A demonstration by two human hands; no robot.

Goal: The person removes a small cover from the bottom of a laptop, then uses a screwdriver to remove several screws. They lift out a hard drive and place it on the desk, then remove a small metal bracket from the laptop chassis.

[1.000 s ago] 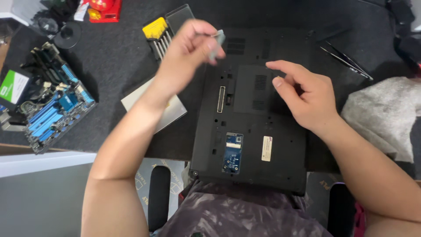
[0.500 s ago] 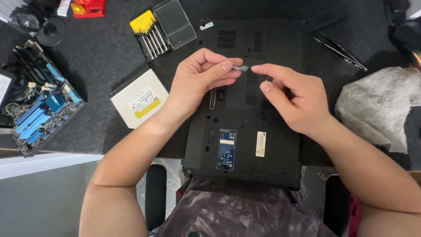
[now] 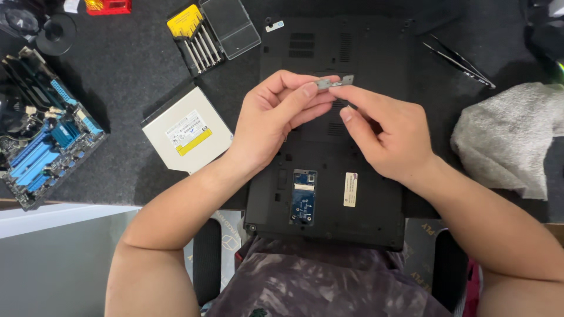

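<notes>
Pinching small grey bracket [image 3: 335, 82] between both hands, mid-frame, just above upturned laptop [image 3: 329, 176]. Left hand [image 3: 276, 120] clamps left end thumb-to-forefinger, right hand [image 3: 382, 132] fingertips on right end; likely held level for inspection. Drive [image 3: 187, 130] lies left of laptop, screwdriver set [image 3: 197, 35] upper left, tweezers [image 3: 458, 61] upper right. Versus half a second ago: hands closer together, bracket now shared.

A grey metal bracket [image 3: 335, 82] sits above the black laptop base [image 3: 329, 170], which shows a blue circuit board [image 3: 304, 196]. Left of the laptop: a white optical drive [image 3: 187, 129] with yellow label, a yellow-handled screwdriver set [image 3: 194, 35], a blue-slotted motherboard [image 3: 44, 135]. Right: a grey cloth [image 3: 511, 135].
</notes>
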